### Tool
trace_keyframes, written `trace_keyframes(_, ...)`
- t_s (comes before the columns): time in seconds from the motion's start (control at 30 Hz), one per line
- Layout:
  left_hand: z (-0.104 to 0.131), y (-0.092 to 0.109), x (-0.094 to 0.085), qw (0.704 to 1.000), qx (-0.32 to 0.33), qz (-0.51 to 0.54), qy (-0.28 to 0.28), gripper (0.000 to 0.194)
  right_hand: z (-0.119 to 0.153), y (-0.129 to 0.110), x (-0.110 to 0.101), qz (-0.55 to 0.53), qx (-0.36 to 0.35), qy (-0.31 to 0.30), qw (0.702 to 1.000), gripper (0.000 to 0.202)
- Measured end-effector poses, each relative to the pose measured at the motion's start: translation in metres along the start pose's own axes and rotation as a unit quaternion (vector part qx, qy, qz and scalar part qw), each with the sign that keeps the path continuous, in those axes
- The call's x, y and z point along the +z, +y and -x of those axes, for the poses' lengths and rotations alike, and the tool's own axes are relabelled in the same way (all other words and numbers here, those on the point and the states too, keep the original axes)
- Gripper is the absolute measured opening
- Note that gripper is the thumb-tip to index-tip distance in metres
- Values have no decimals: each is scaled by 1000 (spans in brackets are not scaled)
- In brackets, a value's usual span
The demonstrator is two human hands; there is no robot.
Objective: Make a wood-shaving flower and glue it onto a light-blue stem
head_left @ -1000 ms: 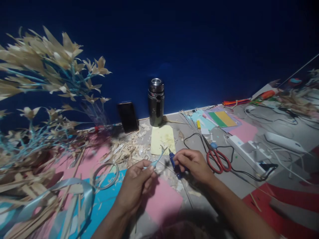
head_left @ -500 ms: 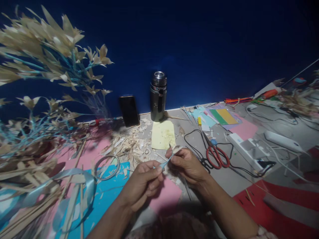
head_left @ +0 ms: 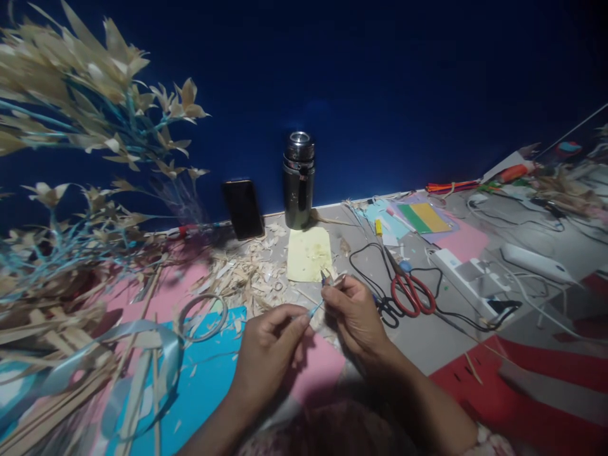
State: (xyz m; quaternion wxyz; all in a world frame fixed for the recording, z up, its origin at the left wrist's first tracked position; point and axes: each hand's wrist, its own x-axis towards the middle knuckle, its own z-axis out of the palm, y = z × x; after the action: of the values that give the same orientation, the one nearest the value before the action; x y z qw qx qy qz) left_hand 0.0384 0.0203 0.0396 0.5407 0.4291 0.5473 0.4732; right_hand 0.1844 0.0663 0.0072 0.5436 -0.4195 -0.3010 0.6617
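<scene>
A thin light-blue strip (head_left: 315, 308) stretches between my two hands at the centre. My left hand (head_left: 274, 345) pinches its lower end between thumb and fingers. The upper end is in the closed fingers of my right hand (head_left: 354, 313), where a small pale petal-like piece also shows; its full shape is hidden. Just behind my right hand lies a yellow sheet (head_left: 308, 254) with a shiny smear on it. Pink paper (head_left: 319, 367) is below both hands.
A dark flask (head_left: 299, 183) and a phone (head_left: 243, 209) stand by the blue wall. Pale flowers (head_left: 114, 69) rise at left. Shavings (head_left: 247, 272) cover the middle; red-handled scissors (head_left: 412, 293), cables and a power strip (head_left: 463, 282) lie right. Blue ribbon (head_left: 171, 354) loops at left.
My right hand has turned, its fingers now closed more tightly round the piece. The blue strip between the hands looks thinner. The whole view has shifted slightly.
</scene>
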Motion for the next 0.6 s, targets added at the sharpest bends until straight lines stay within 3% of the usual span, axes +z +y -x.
trace_keyframes(0.13,1,-2,-2,999,21,-32,30,25,3,-4,3,-3,2,-17,1000,38)
trace_keyframes(0.23,-1,-5,-4,996,-57,62,-18,33,6,-9,2,-29,47,-102,993,38)
trace_keyframes(0.33,-3,-7,-5,973,-134,166,-83,36,8,-10,0,-37,89,-162,982,34)
trace_keyframes(0.47,-4,-8,-6,966,-151,180,-112,35,7,-4,-1,-48,62,-115,990,29)
trace_keyframes(0.6,-2,-9,-10,990,-89,91,-68,32,5,-3,1,-64,57,-54,995,32)
